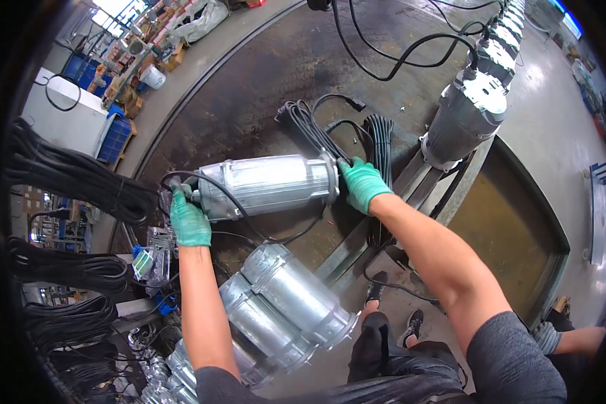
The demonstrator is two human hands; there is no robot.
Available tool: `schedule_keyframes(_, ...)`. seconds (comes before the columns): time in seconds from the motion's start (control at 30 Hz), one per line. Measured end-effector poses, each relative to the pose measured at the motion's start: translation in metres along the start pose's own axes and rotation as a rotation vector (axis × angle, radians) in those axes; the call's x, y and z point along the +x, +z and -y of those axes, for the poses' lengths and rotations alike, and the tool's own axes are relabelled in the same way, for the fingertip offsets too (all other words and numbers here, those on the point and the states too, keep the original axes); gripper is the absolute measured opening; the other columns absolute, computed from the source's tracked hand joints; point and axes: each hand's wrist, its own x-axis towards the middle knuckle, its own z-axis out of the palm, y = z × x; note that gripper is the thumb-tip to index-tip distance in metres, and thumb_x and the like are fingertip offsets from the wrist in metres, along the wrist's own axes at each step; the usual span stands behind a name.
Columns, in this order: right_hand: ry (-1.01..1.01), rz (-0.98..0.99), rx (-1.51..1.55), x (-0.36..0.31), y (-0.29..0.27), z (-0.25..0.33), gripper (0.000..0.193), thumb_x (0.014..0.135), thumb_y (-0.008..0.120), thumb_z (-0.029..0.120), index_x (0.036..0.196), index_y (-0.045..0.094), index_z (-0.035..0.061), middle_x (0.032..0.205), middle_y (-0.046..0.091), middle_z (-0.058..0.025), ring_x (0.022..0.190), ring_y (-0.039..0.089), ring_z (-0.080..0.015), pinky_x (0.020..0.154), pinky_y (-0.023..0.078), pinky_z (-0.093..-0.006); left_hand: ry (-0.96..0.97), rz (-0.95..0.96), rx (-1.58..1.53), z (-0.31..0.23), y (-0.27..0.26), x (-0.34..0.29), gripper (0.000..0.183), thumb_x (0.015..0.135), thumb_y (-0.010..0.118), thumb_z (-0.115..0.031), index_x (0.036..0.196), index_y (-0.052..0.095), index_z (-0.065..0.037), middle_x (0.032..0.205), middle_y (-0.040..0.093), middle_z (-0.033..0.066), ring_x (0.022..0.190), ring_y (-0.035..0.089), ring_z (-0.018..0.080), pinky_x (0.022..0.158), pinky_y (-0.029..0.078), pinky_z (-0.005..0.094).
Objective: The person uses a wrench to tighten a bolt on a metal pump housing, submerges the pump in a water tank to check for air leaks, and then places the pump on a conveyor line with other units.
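A silver finned motor housing [269, 182] lies on its side on the dark worktable, its flange to the right. My left hand [189, 219], in a green glove, is closed at the left end, around the small fitting where a black cable [232, 195] loops out. At the flange end my right hand [365, 185], also green-gloved, has its fingers curled on a coiled black cable [306, 124]; whether it grips the flange too is hidden. Beside that hand lies another tied cable bundle [380, 138].
Several silver housings [289, 289] lie close below the worktable [249, 81]. Upright motors [468, 114] line a rail at right. Black cable coils [74, 266] hang at left. A gloved hand [545, 337] of another person shows at lower right.
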Motion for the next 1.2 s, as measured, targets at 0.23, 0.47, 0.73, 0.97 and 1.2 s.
schedule_keyframes(0.23,0.127,-0.115,0.485,-0.009,-0.031,-0.002,0.05,0.082,0.07,0.023,0.123,0.057,-0.0031,0.114,0.067,-0.0307,0.106,0.065,-0.0461,0.093,0.052,-0.0494,0.865,0.367,0.561,-0.102,0.166,-0.171,0.05,0.101,0.06,-0.052,0.096,0.063,-0.002,0.104,0.064,0.0061,0.105,0.058,0.0182,0.099,0.043,0.0362)
schedule_keyframes(0.47,0.091,-0.301,1.137,-0.152,-0.136,0.021,0.044,0.087,0.067,0.019,0.123,0.06,-0.0058,0.098,0.07,-0.0176,0.093,0.067,-0.0219,0.086,0.056,-0.0369,1.271,0.399,0.531,-0.239,0.183,-0.208,0.027,0.102,0.058,-0.019,0.11,0.071,0.003,0.11,0.073,0.0144,0.096,0.07,0.0247,0.086,0.055,0.0361)
schedule_keyframes(0.73,-0.161,-0.302,1.404,-0.425,-0.197,0.007,0.06,0.09,0.069,0.026,0.141,0.049,0.0016,0.122,0.066,-0.0133,0.115,0.06,-0.0193,0.104,0.048,-0.0373,1.096,0.296,0.378,-0.203,0.206,-0.304,0.029,0.103,0.056,-0.022,0.106,0.071,0.002,0.103,0.072,0.0132,0.09,0.068,0.0233,0.082,0.055,0.0351)
schedule_keyframes(0.97,-0.244,-0.332,1.728,-0.571,-0.175,-0.008,0.066,0.08,0.076,0.016,0.14,0.05,0.0028,0.129,0.062,-0.0098,0.119,0.059,-0.0177,0.105,0.048,-0.0356,1.032,0.399,0.32,-0.178,0.235,-0.398,0.031,0.104,0.055,-0.025,0.103,0.072,0.001,0.096,0.071,0.0121,0.085,0.067,0.022,0.078,0.054,0.0342)
schedule_keyframes(1.2,-0.188,-0.578,1.982,-0.673,-0.147,-0.022,0.066,0.078,0.087,0.013,0.135,0.053,0.0098,0.143,0.056,-0.0153,0.135,0.054,-0.0304,0.116,0.043,-0.0475,1.045,0.585,0.211,-0.16,0.292,-0.499,0.034,0.105,0.053,-0.027,0.1,0.072,0.001,0.09,0.07,0.0111,0.079,0.065,0.0208,0.075,0.054,0.0333)
